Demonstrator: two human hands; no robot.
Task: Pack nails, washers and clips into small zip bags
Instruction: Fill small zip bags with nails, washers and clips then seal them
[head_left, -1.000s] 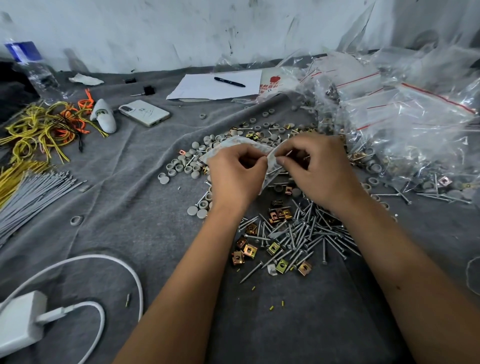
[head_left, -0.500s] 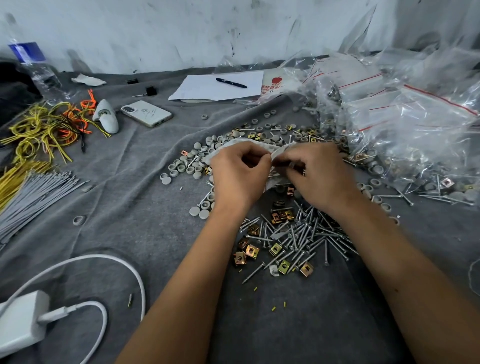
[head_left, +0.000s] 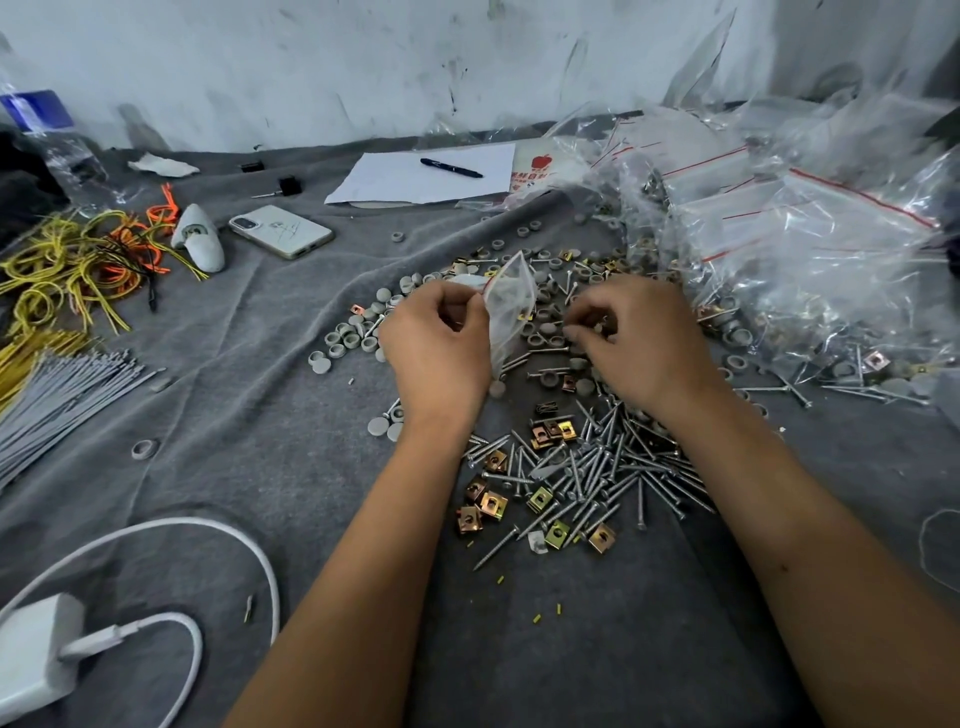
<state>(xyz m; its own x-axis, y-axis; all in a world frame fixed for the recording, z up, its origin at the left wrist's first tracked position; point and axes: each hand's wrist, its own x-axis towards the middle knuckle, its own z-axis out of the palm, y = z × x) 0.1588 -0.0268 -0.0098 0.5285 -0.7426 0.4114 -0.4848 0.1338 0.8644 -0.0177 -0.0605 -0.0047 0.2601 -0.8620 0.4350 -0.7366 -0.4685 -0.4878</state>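
Observation:
My left hand (head_left: 436, 353) pinches a small clear zip bag (head_left: 511, 301) by its red-striped top, and the bag stands upright between my hands. My right hand (head_left: 641, 343) is apart from the bag, its fingertips curled down among grey washers (head_left: 545, 332), and it seems to pinch one. More grey washers (head_left: 350, 338) lie left of my left hand. Silver nails (head_left: 597, 467) are heaped near my wrists, with brass-coloured clips (head_left: 491, 506) along the heap's near edge.
A heap of clear zip bags (head_left: 779, 234) fills the right. Farther back lie a paper sheet (head_left: 395, 179) with a pen (head_left: 451, 168) and a phone (head_left: 280, 231). Yellow wires (head_left: 62, 270), grey ties (head_left: 52, 395) and a white charger (head_left: 31, 660) sit left.
Both hands held the bag's mouth before. My right hand has let go and moved right, down onto the washers. The left hand now holds the bag alone, turned upright.

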